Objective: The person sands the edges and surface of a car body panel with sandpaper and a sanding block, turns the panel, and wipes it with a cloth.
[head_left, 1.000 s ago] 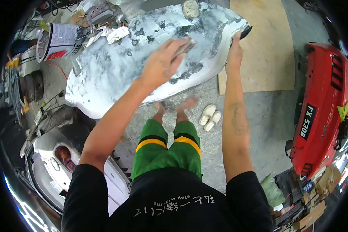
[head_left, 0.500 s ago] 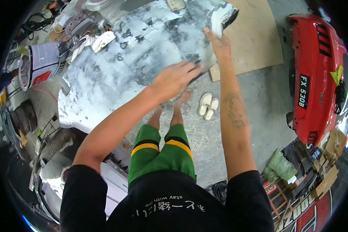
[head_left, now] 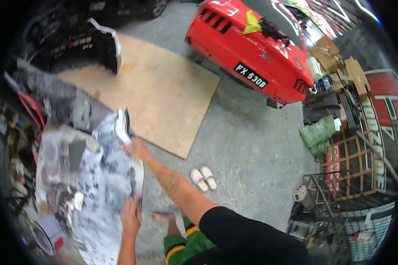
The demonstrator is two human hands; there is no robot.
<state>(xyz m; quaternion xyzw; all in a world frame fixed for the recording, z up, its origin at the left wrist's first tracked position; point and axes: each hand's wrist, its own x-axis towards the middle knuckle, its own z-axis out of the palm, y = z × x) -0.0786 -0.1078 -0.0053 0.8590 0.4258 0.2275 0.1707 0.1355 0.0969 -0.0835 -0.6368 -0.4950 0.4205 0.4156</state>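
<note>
View has swung toward red car plated "FX 530B", right hand gripping panel, grip of left hand unclear.

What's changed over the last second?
The view has swung right, toward the red car. The left hand has crossed the panel to its near edge; its block is now unclear. The right hand stays at the panel's right end; slippers unmoved.

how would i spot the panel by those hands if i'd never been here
From the red car, cross the tan board toward the lower left. The long panel there has the person's left hand and right hand at its edge. Patchy white and dark grey sets it apart from the tan board.
</note>
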